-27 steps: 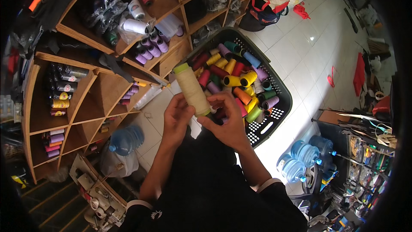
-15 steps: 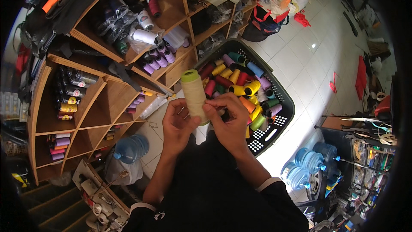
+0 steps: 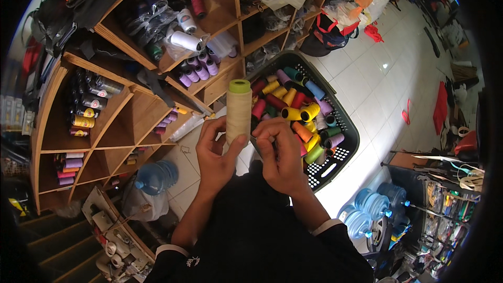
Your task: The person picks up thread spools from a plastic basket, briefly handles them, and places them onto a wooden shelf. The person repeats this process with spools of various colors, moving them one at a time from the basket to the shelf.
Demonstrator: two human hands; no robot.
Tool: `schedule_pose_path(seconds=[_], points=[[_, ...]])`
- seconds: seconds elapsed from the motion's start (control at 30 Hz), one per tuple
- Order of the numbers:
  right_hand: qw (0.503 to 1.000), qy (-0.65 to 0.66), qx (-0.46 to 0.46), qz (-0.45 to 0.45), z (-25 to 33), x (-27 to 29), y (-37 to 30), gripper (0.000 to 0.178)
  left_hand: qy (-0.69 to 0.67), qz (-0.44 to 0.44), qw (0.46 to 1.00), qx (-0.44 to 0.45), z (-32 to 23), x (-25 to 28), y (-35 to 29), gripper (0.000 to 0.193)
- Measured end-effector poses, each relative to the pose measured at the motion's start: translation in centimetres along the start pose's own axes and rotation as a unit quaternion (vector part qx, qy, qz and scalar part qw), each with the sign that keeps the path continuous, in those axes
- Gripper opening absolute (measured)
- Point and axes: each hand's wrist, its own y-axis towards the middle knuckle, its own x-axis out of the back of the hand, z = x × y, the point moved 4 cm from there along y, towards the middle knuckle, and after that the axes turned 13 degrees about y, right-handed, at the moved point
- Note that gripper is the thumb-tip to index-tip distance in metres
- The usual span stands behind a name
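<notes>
My left hand grips the lower part of a cream thread spool with a lime-green top, held upright in front of me. Close beside it on the right is my right hand, its fingertips pinched together just off the spool; whatever lies between them is too small to make out. Behind both hands stands a dark plastic basket heaped with spools in many colours, among them a yellow spool and an orange spool.
A wooden shelf unit at left holds purple spools and dark spools. A blue water bottle stands below it. More blue bottles are at right on the tiled floor. A cloth bag lies at the back.
My right fingers have come away from the spool, curled into a pinch and moved slightly right. The spool stands more upright in my left hand. The view has shifted a little.
</notes>
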Motion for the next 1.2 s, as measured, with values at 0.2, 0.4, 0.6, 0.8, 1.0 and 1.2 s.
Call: schedule_pose_path(seconds=[0.2,0.4,0.6,0.8,1.0,1.2], points=[[0.997,0.022,-0.071,0.019,-0.3,-0.1,-0.6,0.006,0.062,-0.042,0.997,-0.032,-0.4,0.2,0.0,0.038],[0.995,0.055,-0.084,0.011,-0.3,-0.1,-0.8,0.004,0.085,-0.071,0.992,-0.055,-0.8,0.3,-0.2,0.039],[0.993,0.079,-0.087,-0.022,-0.2,0.1,-0.6,0.007,0.034,-0.04,0.998,-0.033,-1.5,1.3,-0.4,0.037],[0.979,0.152,-0.091,-0.095,-0.9,0.3,-0.5,0.013,-0.03,-0.028,0.999,0.016,-1.9,2.4,-0.6,0.038],[0.987,0.105,-0.095,-0.071,-1.3,0.1,-0.2,0.02,-0.09,0.0,0.996,0.024,-2.1,2.5,-0.7,0.04],[0.991,0.097,-0.084,-0.026,-1.2,-1.0,0.0,0.012,-0.151,0.009,0.988,0.041,-1.9,1.6,-0.9,0.043]])
